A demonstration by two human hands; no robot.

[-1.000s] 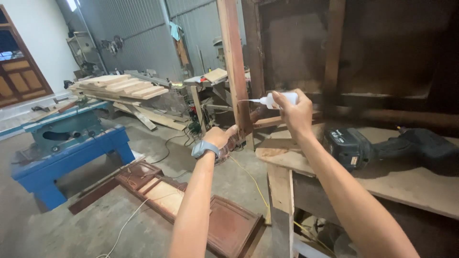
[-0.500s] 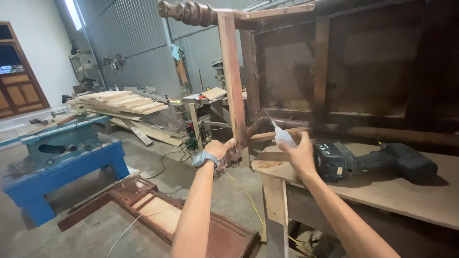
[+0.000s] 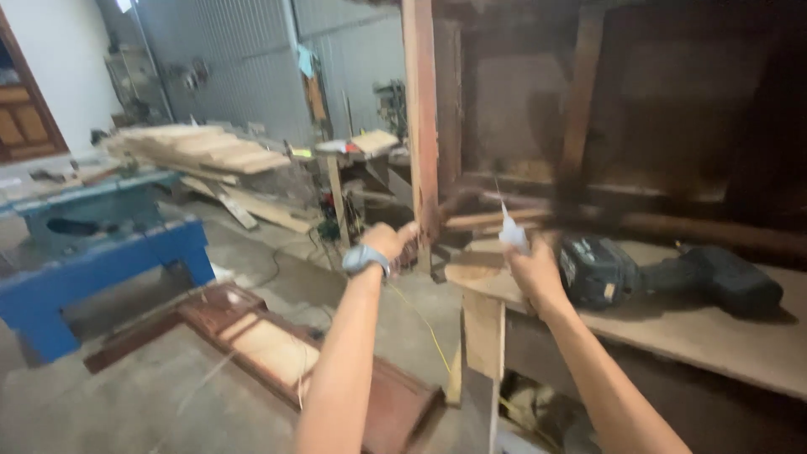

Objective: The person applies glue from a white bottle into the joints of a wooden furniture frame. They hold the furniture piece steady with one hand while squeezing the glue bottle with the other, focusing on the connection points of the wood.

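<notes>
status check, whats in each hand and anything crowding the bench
Left hand gripping the upright wooden post low down. Right hand holding a small white glue bottle, nozzle up. Cordless drill lies on the bench beside the right hand.

That upright post [image 3: 420, 126] your left hand [image 3: 388, 240] grips is bare reddish wood, matt and a bit rough. The little tube [image 3: 511, 234] in your right hand [image 3: 531, 271] looks like white plastic. The desk [image 3: 698, 336] at lower right is raw, dusty board, and the drill [image 3: 664, 273] on it has a dark matt plastic shell.
</notes>
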